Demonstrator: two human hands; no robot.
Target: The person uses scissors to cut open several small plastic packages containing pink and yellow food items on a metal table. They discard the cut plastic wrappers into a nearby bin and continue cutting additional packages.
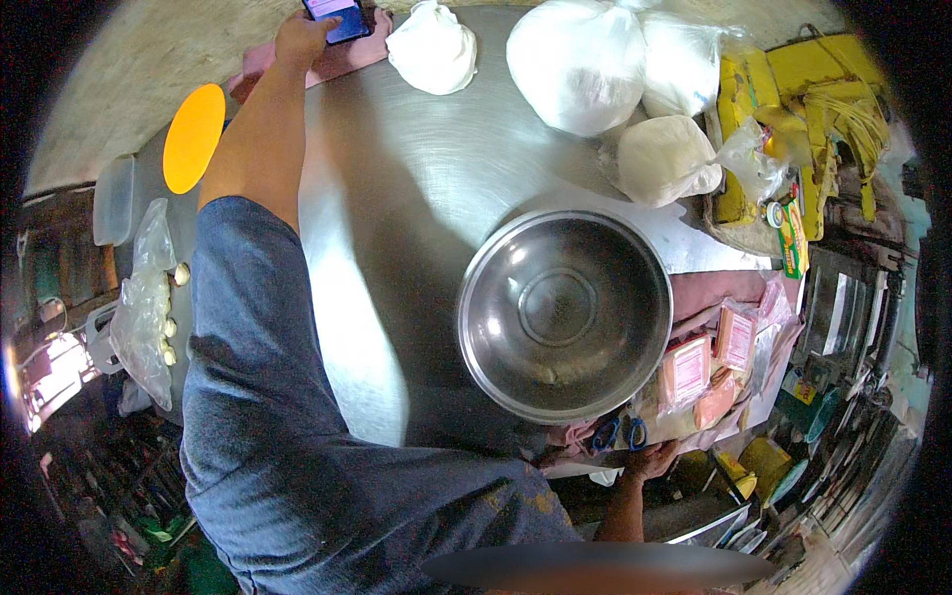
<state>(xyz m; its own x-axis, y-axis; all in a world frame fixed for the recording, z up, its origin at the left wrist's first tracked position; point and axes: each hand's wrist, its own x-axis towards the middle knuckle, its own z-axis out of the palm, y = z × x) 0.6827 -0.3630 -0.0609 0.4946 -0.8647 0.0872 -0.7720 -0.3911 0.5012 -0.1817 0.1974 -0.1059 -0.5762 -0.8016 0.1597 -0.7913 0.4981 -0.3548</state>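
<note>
At the far left of the metal table [416, 208], my left hand [299, 42] reaches out to a phone [337, 18] with a lit screen. One finger is stretched onto the screen; the other fingers are partly hidden. A folded pink cloth [342, 65] lies beside the phone. Down at the near right, my right hand [653, 459] curls its fingers at the table edge, just below scissors [636, 433] with blue handles. A wide steel bowl [565, 372] stands between the hands, nothing visible in it.
White bags [575, 64], a tied white bundle [432, 48] and a cream bag [664, 159] stand at the back. Pink packets [686, 372] lie right of the bowl, below yellow containers [746, 89]. At left are an orange oval [193, 139] and a clear bag [144, 327].
</note>
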